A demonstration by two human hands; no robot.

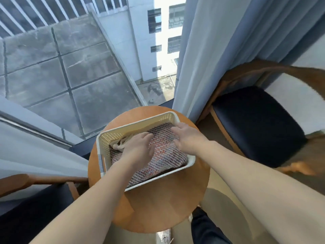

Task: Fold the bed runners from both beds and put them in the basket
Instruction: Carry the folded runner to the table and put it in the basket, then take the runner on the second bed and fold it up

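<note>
Both hands lie on the folded runner (163, 161) inside the basket (140, 123). The right hand (188, 138) is flat, fingers straight, by the far right corner. The left hand (139, 148) bends over the cream fringe (117, 145) at far left; whether it pinches it is unclear. The runner fills the basket wall to wall. The basket sits on a round table (158, 205), whose near half is bare. A left chair (15, 184) and a right chair (255, 125) flank it, with curtains (193, 67) close behind.

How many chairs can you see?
2. One armchair stands right of the round table; the other armchair is lower left, partly out of frame. More may be hidden.
</note>
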